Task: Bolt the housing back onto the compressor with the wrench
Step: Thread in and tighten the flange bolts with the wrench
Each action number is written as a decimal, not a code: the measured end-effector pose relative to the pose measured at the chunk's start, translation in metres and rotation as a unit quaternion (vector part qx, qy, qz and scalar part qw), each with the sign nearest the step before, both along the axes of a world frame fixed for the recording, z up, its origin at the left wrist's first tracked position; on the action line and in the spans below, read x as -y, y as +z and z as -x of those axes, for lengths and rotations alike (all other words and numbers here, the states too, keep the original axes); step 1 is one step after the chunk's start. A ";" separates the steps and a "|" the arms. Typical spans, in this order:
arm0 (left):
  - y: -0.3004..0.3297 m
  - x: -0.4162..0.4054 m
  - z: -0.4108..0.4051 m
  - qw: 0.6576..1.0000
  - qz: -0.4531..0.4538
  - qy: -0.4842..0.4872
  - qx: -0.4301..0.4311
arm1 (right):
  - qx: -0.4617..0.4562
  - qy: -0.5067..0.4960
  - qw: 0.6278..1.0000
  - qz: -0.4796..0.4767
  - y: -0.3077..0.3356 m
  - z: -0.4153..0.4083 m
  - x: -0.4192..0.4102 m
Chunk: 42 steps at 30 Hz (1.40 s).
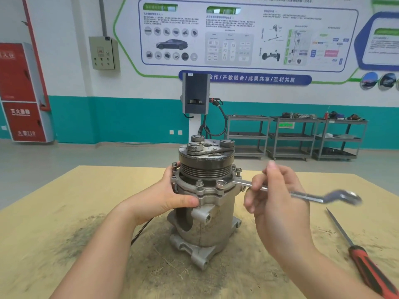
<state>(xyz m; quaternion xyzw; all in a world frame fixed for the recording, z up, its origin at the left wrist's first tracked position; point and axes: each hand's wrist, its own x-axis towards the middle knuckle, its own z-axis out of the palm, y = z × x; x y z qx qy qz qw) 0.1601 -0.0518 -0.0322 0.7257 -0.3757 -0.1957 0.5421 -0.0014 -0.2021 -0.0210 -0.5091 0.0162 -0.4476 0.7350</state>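
Note:
A grey metal compressor [207,223] stands upright in the middle of the wooden table. Its housing flange [207,190] sits under the ribbed pulley [205,167], with bolts [199,184] standing up around the rim. My left hand [172,197] grips the flange and body from the left side. A silver combination wrench [280,192] lies level, its ring end [220,182] over a front bolt on the flange. My right hand [274,190] pinches the wrench shaft near its middle; the open-jaw end [347,197] sticks out to the right, blurred.
A screwdriver with a red and black handle [371,270] lies on the table [64,212] at the right. A black cable [140,231] runs behind my left wrist. Metal dust marks the board. Carts [295,137] and a charging post [195,93] stand far behind.

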 end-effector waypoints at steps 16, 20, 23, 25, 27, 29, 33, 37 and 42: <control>-0.001 -0.003 -0.001 1.000 0.007 -0.009 -0.014 | -0.200 0.041 0.962 0.182 0.056 0.008 0.018; 0.001 -0.001 0.000 1.000 0.001 -0.010 -0.014 | -0.115 0.118 0.984 0.061 0.049 0.004 0.031; 0.002 0.000 0.001 1.000 -0.005 -0.006 -0.011 | -0.024 0.102 0.994 0.034 0.039 -0.002 0.032; 0.002 0.000 0.002 1.000 -0.003 -0.004 -0.008 | -0.004 0.092 0.996 0.011 0.033 -0.007 0.033; 0.001 0.000 0.003 1.000 0.002 -0.004 -0.010 | -0.005 0.089 0.996 -0.008 0.028 -0.011 0.034; 0.002 0.000 0.003 1.000 0.003 -0.005 -0.010 | -0.018 0.106 0.994 -0.034 0.024 -0.013 0.036; 0.001 -0.001 0.001 1.000 0.000 -0.007 -0.013 | -0.028 0.145 0.988 -0.050 0.020 -0.012 0.037; -0.004 0.001 -0.001 1.000 0.017 -0.014 -0.022 | 0.004 0.139 0.990 0.012 0.014 -0.008 0.036; -0.006 0.001 -0.004 0.999 0.020 -0.019 -0.026 | 0.022 0.095 0.987 0.125 0.007 0.000 0.035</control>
